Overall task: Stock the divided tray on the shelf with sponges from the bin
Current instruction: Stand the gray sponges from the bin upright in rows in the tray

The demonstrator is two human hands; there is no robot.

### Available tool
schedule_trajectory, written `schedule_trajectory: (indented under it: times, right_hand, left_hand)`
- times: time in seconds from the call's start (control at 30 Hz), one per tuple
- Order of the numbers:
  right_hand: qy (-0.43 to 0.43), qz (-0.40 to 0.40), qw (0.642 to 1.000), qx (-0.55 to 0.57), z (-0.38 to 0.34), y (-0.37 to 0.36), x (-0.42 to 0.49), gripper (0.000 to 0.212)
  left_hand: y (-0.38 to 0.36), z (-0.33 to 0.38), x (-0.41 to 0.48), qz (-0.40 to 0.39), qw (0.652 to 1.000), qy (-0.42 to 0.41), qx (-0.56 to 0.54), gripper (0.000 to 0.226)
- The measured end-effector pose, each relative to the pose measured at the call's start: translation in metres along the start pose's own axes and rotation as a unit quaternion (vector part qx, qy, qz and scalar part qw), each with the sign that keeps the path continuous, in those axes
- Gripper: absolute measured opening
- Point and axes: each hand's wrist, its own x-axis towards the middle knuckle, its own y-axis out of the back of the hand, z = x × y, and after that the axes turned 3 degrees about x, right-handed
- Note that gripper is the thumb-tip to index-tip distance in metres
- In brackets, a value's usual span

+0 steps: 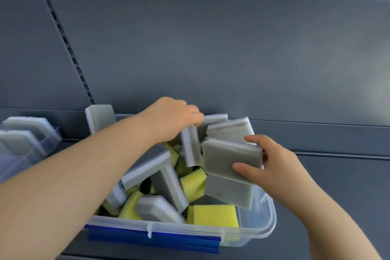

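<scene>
Standing on end in the far half of the bin, the upright sponge (191, 148) is grey and white, with its long axis running twelve to six. The left hand (175, 120) pinches its top from above, fingers curled over the edge. At its three o'clock, just beside it, the flat sponge (231, 157) faces up with its long axis nine to three. The right hand (274, 162) clasps its right end, thumb on the face and fingers behind.

So two sponges are held, one per hand. About eight more grey sponges lie loose, one of them, the leaning sponge (100, 118), propped at the bin's ten o'clock corner. At least four yellow sponges (215, 215) show beneath.

From the clear bin (271, 215), the divided tray (51, 136) lies at nine to ten o'clock, well apart. It holds at least two grey sponges on edge. The left hand is likely nearer it, so both loads must travel leftward along the shelf (337, 186).
</scene>
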Motion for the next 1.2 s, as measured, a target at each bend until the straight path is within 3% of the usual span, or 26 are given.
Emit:
schedule_trajectory:
  times: [0.07, 0.13, 0.23, 0.4, 0.47, 0.57, 0.67, 0.77, 1.0, 1.13, 1.17, 1.2]
  right_hand:
    - [0.003, 0.006, 1.000, 0.007, 0.000, 0.000, 0.001, 0.056]
    - [0.009, 0.001, 1.000, -0.002, -0.001, -0.001, 0.003, 0.053]
    - [0.011, -0.015, 0.999, -0.028, -0.006, -0.005, 0.006, 0.058]
    - [0.025, -0.023, 0.998, -0.058, -0.015, -0.015, 0.005, 0.060]
    - [0.035, -0.024, 0.997, -0.067, -0.018, -0.018, 0.003, 0.054]
    - [0.053, -0.028, 0.996, -0.070, -0.020, -0.021, -0.001, 0.045]
    - [0.060, -0.034, 0.995, -0.074, -0.020, -0.022, -0.004, 0.045]
    - [0.048, -0.035, 0.995, -0.078, -0.021, -0.023, -0.005, 0.046]
    - [0.026, -0.010, 0.997, -0.073, -0.022, -0.023, -0.005, 0.045]
    - [0.001, -0.009, 0.997, -0.073, -0.020, -0.023, -0.005, 0.042]
    - [-0.004, -0.009, 0.997, -0.071, -0.020, -0.024, -0.005, 0.042]
    - [-0.008, -0.008, 0.998, -0.067, -0.020, -0.024, -0.004, 0.042]
  left_hand:
    - [0.003, -0.009, -0.012, 0.078, 0.995, -0.020, -0.061, 0.059]
    - [0.000, -0.017, -0.028, 0.092, 0.990, -0.034, -0.101, 0.061]
    - [-0.020, -0.028, -0.050, 0.055, 0.980, 0.050, -0.184, 0.059]
    - [-0.024, -0.033, -0.065, -0.004, 0.904, 0.166, -0.394, 0.062]
    - [-0.021, -0.030, -0.068, -0.012, 0.884, 0.195, -0.425, 0.054]
    - [-0.017, -0.030, -0.073, -0.100, 0.855, 0.214, -0.461, 0.013]
    - [-0.018, -0.029, -0.077, -0.174, 0.808, 0.207, -0.523, 0.059]
    - [-0.018, -0.029, -0.075, -0.110, 0.768, 0.215, -0.593, 0.071]
    - [-0.002, -0.027, -0.068, -0.030, 0.748, 0.209, -0.629, 0.060]
    - [-0.001, -0.017, -0.064, 0.060, 0.659, 0.261, -0.703, 0.035]
    - [-0.002, -0.015, -0.064, 0.066, 0.666, 0.274, -0.690, 0.031]
    - [-0.005, -0.013, -0.065, 0.052, 0.706, 0.283, -0.647, 0.030]
